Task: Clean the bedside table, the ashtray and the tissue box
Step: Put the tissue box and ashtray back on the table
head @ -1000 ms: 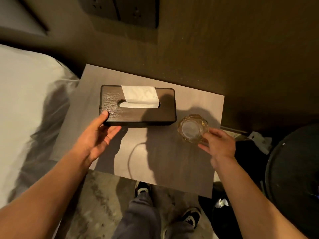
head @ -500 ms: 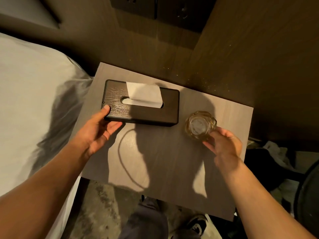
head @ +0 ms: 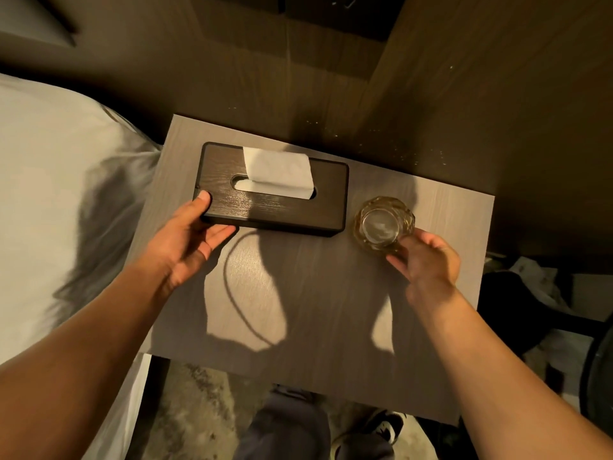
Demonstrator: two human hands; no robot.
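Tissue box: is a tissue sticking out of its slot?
Yes, a white tissue sticks out of the slot of the tissue box.

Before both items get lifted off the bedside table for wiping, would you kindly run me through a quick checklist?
1. Left hand has a grip on the tissue box: ok, thumb on top of the near left corner, fingers at the front edge.
2. Right hand has a grip on the ashtray: ok, fingertips at its near side.
3. Ashtray empty: ok, clear glass, no ash visible.
4. Tissue secure: cannot tell; a sheet lies loose on the lid.
5. Bedside table free of other items: ok.
6. Cleaning cloth at hand: not ok, none in view.
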